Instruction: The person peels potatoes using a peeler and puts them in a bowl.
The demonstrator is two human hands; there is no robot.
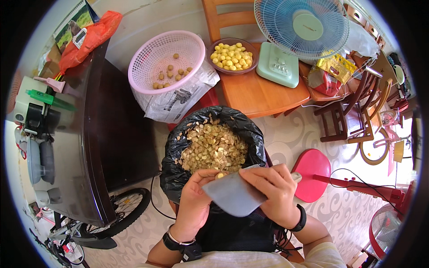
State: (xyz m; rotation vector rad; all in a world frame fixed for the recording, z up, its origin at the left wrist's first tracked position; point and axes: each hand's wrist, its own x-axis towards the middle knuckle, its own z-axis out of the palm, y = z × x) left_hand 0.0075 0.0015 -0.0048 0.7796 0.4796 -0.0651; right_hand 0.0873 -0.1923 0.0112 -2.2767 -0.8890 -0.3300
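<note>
My right hand (273, 187) grips a broad metal cleaver (236, 194), its handle pointing to the right. Between the fingertips of my left hand (197, 197) is a small round yellowish piece (220, 175), at the blade's upper edge. Both hands are over the near rim of a bin lined with a black plastic bag (254, 134), which holds many thin brown and pale peelings (214, 147). Beyond it, a pink plastic basket (134, 78) holds several small brown round items (170, 74). A brown bowl (214, 65) on a wooden chair is full of yellow peeled ones (231, 57).
A dark table (85, 134) stands at the left, with a bicycle wheel (134, 207) below its near end. The wooden chair (261, 97) also bears a green electric fan (280, 67). Right of the bin are a red fan base (310, 174) and its cord.
</note>
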